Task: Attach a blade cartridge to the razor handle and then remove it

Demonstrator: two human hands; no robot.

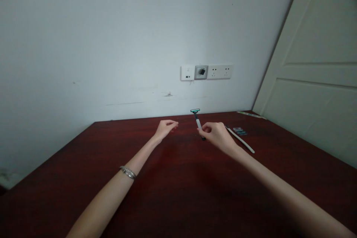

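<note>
A razor [198, 123] with a white-and-black handle and a green-edged head is held upright, head at the top, slightly tilted. My right hand [219, 135] grips its handle between thumb and fingers. To the left, my left hand [164, 129] hovers over the table, apart from the razor. Its thumb and fingers are drawn together in a pinch, and whether anything small sits between them cannot be made out. A metal bracelet [128, 172] circles the left wrist.
Right of my right hand, a long white stick-like handle [242, 140] lies on the dark red table [173, 193], beside a small clear-and-teal pack [240, 131]. A thin pale strip [251, 115] lies at the back right. Behind are wall sockets [206, 72] and a white panelled door [315, 78].
</note>
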